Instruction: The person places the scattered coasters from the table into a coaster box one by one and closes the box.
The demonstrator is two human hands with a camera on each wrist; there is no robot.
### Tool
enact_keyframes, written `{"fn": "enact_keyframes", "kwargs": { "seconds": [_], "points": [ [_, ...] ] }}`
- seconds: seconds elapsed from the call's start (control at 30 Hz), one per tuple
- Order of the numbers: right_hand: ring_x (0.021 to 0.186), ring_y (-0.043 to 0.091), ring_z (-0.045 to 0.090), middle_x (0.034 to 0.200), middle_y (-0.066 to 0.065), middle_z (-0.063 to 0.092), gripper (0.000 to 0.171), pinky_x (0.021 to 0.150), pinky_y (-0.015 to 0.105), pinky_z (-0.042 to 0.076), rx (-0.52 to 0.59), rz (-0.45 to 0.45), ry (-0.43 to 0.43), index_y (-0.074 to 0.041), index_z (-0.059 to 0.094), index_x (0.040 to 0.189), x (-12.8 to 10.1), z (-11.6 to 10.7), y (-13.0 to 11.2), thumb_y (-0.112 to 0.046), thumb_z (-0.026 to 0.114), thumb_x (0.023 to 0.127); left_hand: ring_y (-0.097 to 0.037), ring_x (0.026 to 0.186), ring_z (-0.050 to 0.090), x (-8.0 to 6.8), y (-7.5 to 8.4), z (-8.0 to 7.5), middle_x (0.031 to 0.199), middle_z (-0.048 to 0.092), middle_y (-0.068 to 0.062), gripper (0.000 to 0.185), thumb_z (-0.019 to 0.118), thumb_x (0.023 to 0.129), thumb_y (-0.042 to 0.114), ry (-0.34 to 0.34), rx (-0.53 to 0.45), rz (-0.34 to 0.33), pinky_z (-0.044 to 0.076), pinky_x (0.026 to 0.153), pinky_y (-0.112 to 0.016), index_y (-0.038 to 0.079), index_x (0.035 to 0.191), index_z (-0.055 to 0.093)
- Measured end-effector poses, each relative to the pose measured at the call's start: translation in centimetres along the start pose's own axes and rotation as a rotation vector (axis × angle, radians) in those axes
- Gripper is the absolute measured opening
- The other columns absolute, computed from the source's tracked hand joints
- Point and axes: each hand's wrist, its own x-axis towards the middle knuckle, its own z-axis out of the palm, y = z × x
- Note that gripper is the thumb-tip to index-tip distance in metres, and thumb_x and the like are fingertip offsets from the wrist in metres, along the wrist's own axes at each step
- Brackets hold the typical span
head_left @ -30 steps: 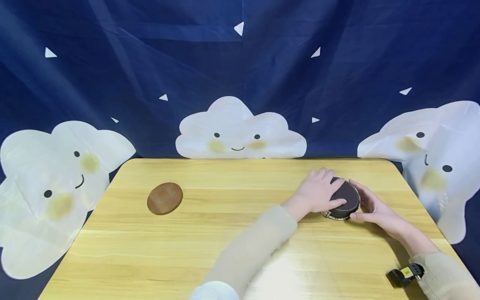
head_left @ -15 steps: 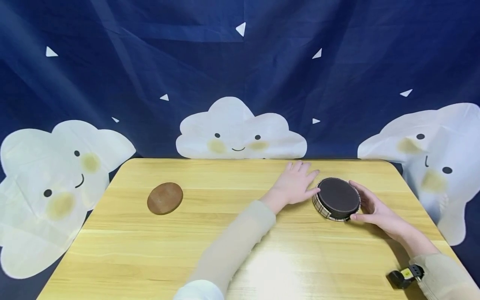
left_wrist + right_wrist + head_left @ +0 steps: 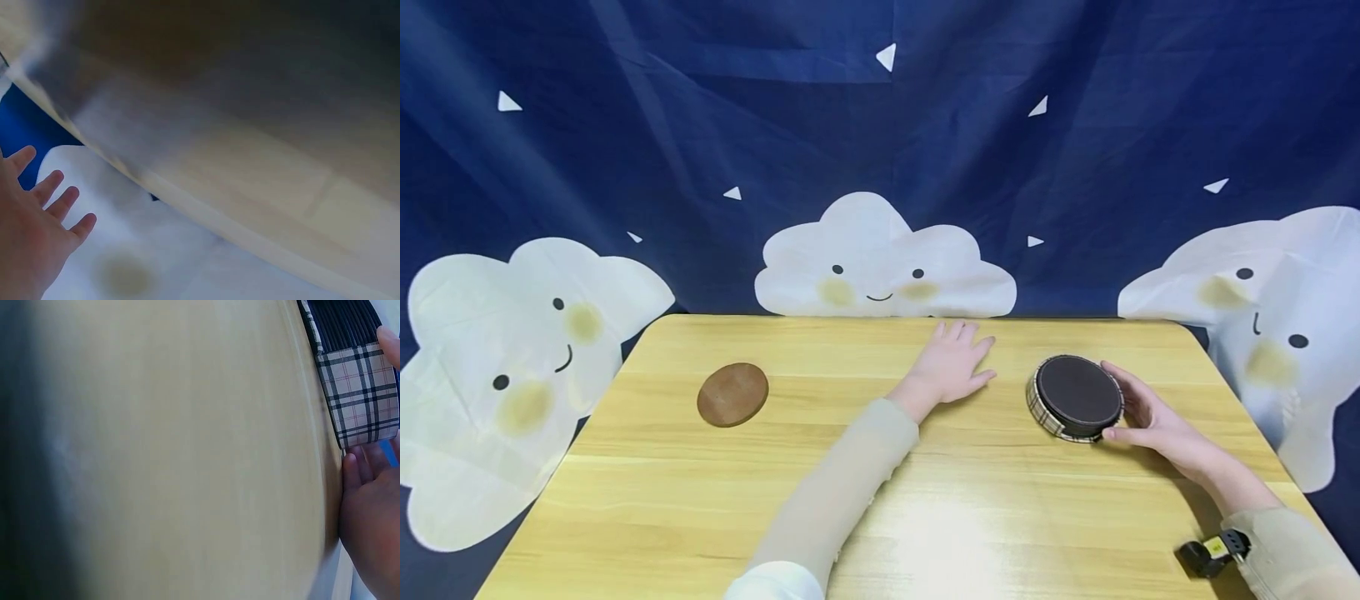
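Note:
A round coaster holder (image 3: 1042,413) with a plaid outside stands on the right side of the table. Dark coasters (image 3: 1079,388) are stacked inside it, the top one level with or just above the rim. My right hand (image 3: 1161,429) holds the holder's right side, thumb at the front and fingers behind. In the right wrist view the plaid wall (image 3: 362,394) and the dark edges of the stack show in a gap. My left hand (image 3: 946,365) is over the table left of the holder, fingers spread, holding nothing. A brown round coaster (image 3: 733,395) lies flat at the left.
The pale wooden table (image 3: 647,492) reaches back to a navy curtain (image 3: 820,125) printed with smiling clouds. A small black wrist camera (image 3: 1204,557) sticks out from the right sleeve, low over the table.
My left hand has come off the top of the coaster stack and moved left, away from the holder. The right hand and the holder have stayed in place.

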Motion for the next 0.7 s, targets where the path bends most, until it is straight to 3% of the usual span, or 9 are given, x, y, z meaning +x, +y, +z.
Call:
{"fn": "enact_keyframes", "kwargs": {
  "seconds": [0.43,0.7],
  "points": [
    [0.137,-0.017,0.044,0.156,-0.025,0.042,0.098,0.105,0.004,0.034,-0.012,-0.009,0.000,-0.008,0.015,0.170,0.1,-0.1,0.1,0.019,0.063,0.090,-0.031,0.157,0.034,-1.4,-3.0,1.1,0.167,0.038,-0.010,0.066,0.035,0.110,0.061,-0.042,-0.016,-0.045,0.028,0.128,-0.055,0.025,0.166,0.037],
    [0.137,-0.019,0.043,0.155,-0.027,0.042,0.099,0.105,0.003,0.034,-0.019,0.005,-0.001,-0.009,0.015,0.171,0.1,-0.1,0.1,0.019,0.064,0.090,-0.033,0.158,0.034,-3.1,-4.7,1.4,0.168,0.037,-0.013,0.068,0.038,0.110,0.061,-0.061,-0.025,-0.055,0.027,0.129,-0.058,0.023,0.166,0.036]
  ]
}}
